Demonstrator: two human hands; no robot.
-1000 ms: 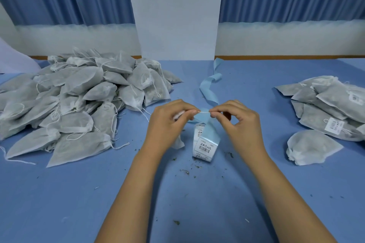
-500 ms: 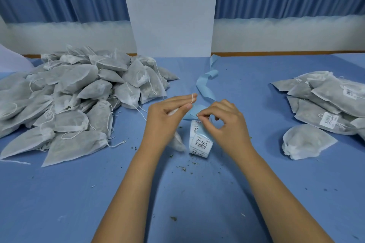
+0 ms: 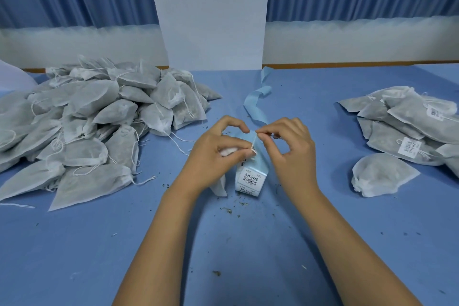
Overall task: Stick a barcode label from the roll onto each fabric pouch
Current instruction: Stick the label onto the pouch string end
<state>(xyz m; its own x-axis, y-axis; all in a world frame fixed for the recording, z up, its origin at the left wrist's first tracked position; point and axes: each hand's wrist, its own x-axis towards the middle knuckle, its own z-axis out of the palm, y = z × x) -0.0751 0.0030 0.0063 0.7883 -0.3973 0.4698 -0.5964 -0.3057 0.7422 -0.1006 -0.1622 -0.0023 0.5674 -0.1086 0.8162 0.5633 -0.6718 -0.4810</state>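
Pouch [image 3: 220, 185] hangs just beside the label roll [image 3: 251, 177], at its nine o'clock. Your left hand [image 3: 218, 149] grips the bunched neck while your right hand's [image 3: 293, 156] fingers [image 3: 267, 131] pinch the drawstring [image 3: 254, 143], likely cinching it shut before labelling.

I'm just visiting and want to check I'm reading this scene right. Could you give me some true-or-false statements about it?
1. The bigger pile lies on the person's left. True.
2. Both hands are empty. False: the left hand holds a pouch, and the right hand pinches its white string.
3. Some right pile pouches carry barcode labels. True.
4. The label roll sits on the bigger pile. False: it stands on the table.
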